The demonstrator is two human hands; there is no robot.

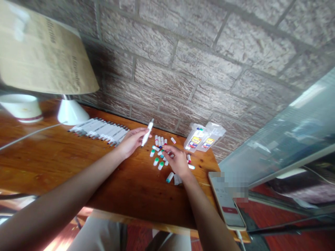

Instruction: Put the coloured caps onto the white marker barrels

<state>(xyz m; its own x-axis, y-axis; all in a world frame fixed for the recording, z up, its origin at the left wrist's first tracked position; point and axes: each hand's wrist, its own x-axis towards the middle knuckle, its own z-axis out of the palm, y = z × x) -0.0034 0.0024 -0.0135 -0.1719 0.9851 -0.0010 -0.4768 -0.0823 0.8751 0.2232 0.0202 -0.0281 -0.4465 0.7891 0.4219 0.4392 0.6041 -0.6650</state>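
My left hand [134, 142] is closed round a white marker [148, 132], held tilted above the table with both dark ends showing. To its right, my right hand [178, 160] reaches in among loose marker caps [156, 161], its thumb and forefinger pinched on one small cap with a green end, partly hidden by the fingers. The caps are white with green, blue, teal or red ends. Some stand side by side in a short row [159, 141], others lie scattered around and under the hand. Left of my left hand, a long row of white markers [101, 129] lies side by side.
Two clear plastic cases [195, 139] stand by the brick wall [162, 76]. A lamp [72, 111] and a paper cup [22, 106] are at the left; the lamp's cord crosses the wooden table [125, 188]. A plugged-in phone [227, 202] lies along the right edge.
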